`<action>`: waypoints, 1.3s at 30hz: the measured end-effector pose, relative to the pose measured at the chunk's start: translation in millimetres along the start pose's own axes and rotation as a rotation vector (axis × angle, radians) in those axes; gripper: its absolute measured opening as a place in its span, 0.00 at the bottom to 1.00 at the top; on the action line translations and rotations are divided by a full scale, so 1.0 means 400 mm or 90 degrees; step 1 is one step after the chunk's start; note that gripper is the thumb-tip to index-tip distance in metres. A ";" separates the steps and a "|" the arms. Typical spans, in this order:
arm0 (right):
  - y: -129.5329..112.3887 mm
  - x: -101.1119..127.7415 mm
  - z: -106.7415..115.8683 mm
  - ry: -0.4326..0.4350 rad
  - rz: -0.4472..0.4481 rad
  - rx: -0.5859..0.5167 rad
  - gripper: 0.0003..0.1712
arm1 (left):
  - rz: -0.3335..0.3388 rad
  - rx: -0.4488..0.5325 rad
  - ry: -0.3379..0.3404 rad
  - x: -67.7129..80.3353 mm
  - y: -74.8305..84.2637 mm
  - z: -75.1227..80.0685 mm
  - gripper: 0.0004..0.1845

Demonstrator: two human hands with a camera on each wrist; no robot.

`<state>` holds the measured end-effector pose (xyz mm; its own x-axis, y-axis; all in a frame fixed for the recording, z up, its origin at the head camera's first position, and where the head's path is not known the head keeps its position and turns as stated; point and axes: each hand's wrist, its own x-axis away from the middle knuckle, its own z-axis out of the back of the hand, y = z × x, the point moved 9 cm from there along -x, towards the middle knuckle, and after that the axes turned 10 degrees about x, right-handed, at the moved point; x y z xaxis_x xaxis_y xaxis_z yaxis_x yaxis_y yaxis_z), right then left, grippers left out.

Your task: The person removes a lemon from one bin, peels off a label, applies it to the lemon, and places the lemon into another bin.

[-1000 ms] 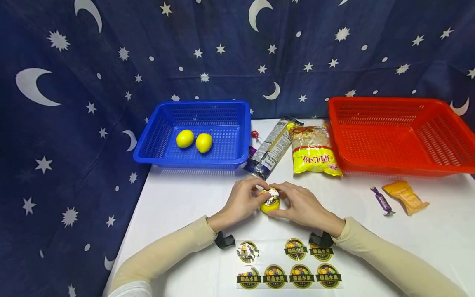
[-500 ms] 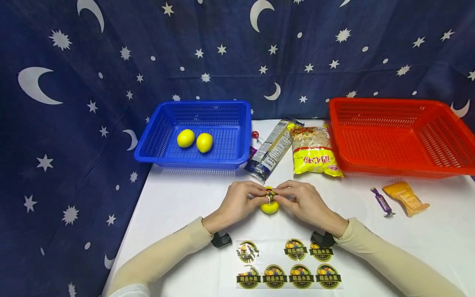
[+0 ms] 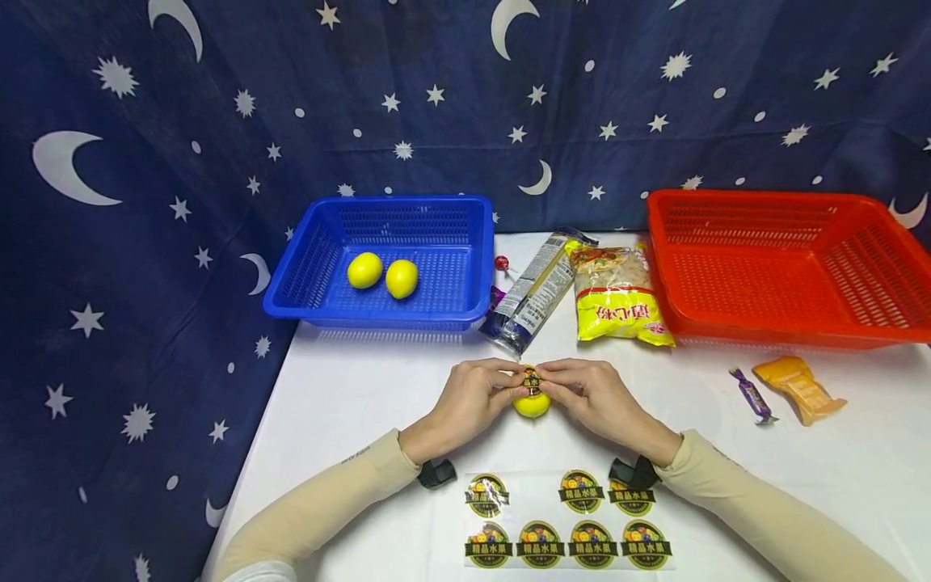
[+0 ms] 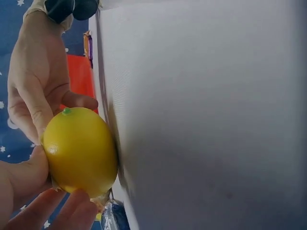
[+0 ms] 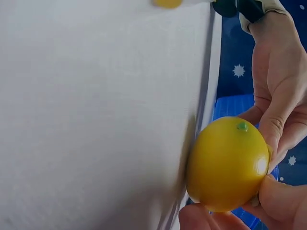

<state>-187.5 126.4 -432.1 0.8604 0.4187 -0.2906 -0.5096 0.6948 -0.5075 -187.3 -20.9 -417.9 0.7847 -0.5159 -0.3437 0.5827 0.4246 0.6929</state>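
A yellow lemon with a green stem tip rests on the white table, a round black fruit sticker on its upper side. From the left, my left hand holds the lemon, its thumb at the sticker's edge and its fingers at the far side. My right hand grips it likewise from the right. The left wrist view shows the lemon close up between both hands. In the right wrist view the lemon hides most of the sticker.
Nearer the body lies a clear sheet of several stickers. A blue basket holds two lemons; a red basket stands right. Between them lie a noodle bag, a long packet and a lollipop. Wrapped sweets lie right.
Both hands' thumbs have moved onto the sticker's sides from around the lemon. The sticker faces up more squarely and its glare has gone. Over the last half second the hands hardly moved.
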 end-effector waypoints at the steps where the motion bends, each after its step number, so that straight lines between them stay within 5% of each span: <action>1: 0.001 0.001 -0.003 -0.007 -0.005 -0.006 0.17 | -0.001 -0.004 0.001 0.000 0.001 0.001 0.13; 9: -0.010 0.005 -0.042 -0.112 0.008 0.026 0.43 | 0.004 -0.030 -0.022 0.000 0.016 -0.007 0.12; 14: -0.007 0.003 -0.016 -0.116 0.006 0.024 0.44 | -0.022 -0.033 -0.036 -0.024 0.044 -0.004 0.12; 17: 0.012 0.005 0.062 -0.081 -0.013 0.036 0.43 | -0.044 -0.020 -0.011 -0.060 0.071 0.011 0.12; 21: 0.064 0.001 0.266 -0.013 -0.065 0.094 0.42 | -0.106 -0.071 0.033 -0.136 0.131 0.007 0.13; 25: 0.181 -0.021 0.481 -0.004 -0.184 0.161 0.45 | -0.176 -0.206 0.034 -0.226 0.194 -0.062 0.16; 29: 0.340 -0.071 0.586 -0.066 -0.288 0.198 0.48 | -0.179 -0.338 0.010 -0.320 0.231 -0.143 0.22; 34: 0.484 -0.141 0.570 -0.161 -0.303 0.188 0.49 | -0.107 -0.412 -0.019 -0.412 0.243 -0.214 0.25; 39: 0.559 -0.170 0.504 -0.225 -0.293 0.162 0.47 | -0.046 -0.428 -0.045 -0.451 0.243 -0.275 0.21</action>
<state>-362.0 371.5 -362.4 0.9589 0.1811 0.2184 -0.1118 0.9487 -0.2956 -248.9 195.1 -358.3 0.7366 -0.5979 -0.3162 0.6558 0.7458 0.1174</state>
